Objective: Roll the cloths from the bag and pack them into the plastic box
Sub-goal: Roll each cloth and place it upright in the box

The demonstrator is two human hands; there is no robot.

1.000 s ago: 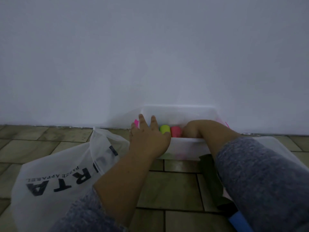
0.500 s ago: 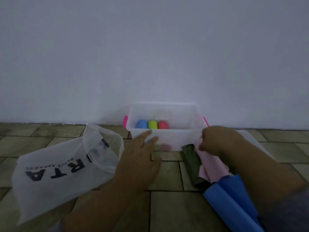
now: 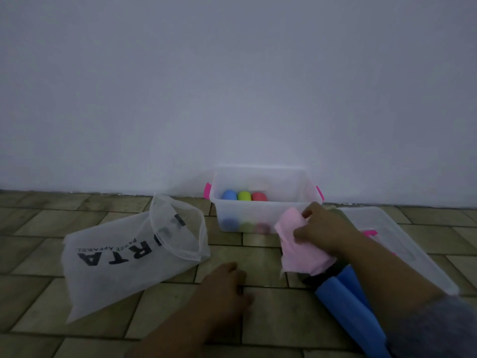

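Observation:
A clear plastic box [image 3: 299, 192] with pink handles stands against the wall. It holds three rolled cloths side by side: blue [image 3: 229, 195], green [image 3: 244, 195] and red [image 3: 259, 196]. My right hand [image 3: 320, 229] grips a pink cloth [image 3: 299, 251] just in front of the box's right corner. Under it lie a dark cloth [image 3: 313, 277] and a blue cloth [image 3: 346, 298]. My left hand [image 3: 222, 288] rests on the tiled floor with curled fingers, holding nothing. A white translucent bag [image 3: 124, 259] with black lettering lies open at the left.
The box's clear lid [image 3: 402, 244] lies on the floor at the right, partly under my right arm. A plain white wall rises right behind the box. Brown floor tiles [image 3: 271, 313] stretch between the bag and the cloth pile.
Both hands have left the box. My right hand has taken up the pink cloth from the pile and lifted it leftward. My left hand has drawn back down onto the floor.

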